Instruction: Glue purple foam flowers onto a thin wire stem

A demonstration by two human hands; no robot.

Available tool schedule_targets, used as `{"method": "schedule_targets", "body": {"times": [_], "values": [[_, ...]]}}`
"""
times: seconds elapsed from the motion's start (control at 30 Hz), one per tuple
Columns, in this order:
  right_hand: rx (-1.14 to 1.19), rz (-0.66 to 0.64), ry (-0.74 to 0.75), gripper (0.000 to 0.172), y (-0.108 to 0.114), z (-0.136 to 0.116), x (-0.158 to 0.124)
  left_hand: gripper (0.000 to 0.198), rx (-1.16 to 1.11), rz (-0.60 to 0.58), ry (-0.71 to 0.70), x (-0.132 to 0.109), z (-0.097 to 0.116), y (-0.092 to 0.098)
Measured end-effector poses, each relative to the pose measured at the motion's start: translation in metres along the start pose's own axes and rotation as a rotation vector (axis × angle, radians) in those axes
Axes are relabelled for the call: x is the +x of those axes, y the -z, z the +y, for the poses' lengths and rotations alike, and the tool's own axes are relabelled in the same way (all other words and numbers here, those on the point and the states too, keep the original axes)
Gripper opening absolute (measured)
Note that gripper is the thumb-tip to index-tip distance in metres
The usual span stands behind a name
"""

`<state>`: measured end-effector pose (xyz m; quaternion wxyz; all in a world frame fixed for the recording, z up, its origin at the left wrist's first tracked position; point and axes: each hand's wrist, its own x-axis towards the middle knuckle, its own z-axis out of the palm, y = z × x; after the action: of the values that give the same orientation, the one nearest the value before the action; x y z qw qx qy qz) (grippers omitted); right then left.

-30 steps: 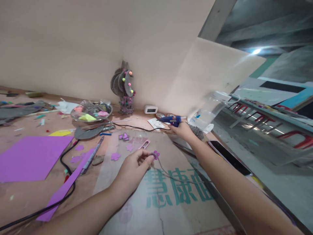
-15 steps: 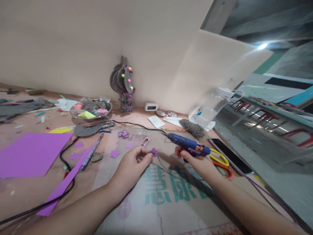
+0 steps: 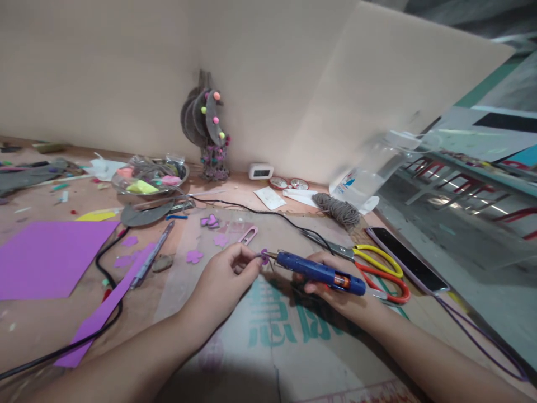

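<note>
Swung inward since the earlier frame, the glue gun now points left, its tip right at a small purple flower; whether they touch cannot be told. The right hand is wrapped around the gun's grip. The left hand pinches the flower at thumb and fingertips, above the cardboard with green lettering near the middle of the surface. Loose flowers and a pink cutter lie just beyond the left hand. Scissors with yellow and orange handles lie beside the right hand, and a phone lies along the surface's right edge. Yarn and a bottle sit toward the back right corner. A clock stands at the back edge. A purple sheet covers part of the left side.
</note>
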<state>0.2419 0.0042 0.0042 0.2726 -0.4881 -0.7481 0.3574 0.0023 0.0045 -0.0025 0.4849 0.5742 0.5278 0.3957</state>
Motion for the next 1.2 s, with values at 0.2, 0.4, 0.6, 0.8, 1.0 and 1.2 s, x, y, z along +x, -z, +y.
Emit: {"method": "schedule_targets", "body": {"times": [0.2,0.4,0.6,0.8,1.0,1.2], "values": [[-0.112,0.042,0.102,0.026,-0.001,0.0,0.005,0.016,-0.001,-0.002,-0.018,-0.001,-0.001,0.001],[-0.186,0.046,0.114,0.026,0.0,0.001,0.006,0.015,0.031,0.006,-0.031,-0.001,0.001,0.0],[-0.231,0.06,0.077,0.033,0.0,0.001,0.006,0.012,0.029,-0.003,-0.027,-0.001,0.002,0.0],[-0.202,0.073,0.03,0.032,-0.002,-0.006,0.005,0.014,0.022,0.001,-0.025,-0.003,0.001,0.0],[-0.182,0.077,0.006,0.029,-0.004,-0.005,0.004,0.013,0.044,-0.002,-0.027,-0.003,0.002,0.001],[-0.153,0.086,-0.033,0.026,-0.004,-0.009,0.005,0.012,0.055,0.008,-0.027,-0.002,0.001,0.001]]}}
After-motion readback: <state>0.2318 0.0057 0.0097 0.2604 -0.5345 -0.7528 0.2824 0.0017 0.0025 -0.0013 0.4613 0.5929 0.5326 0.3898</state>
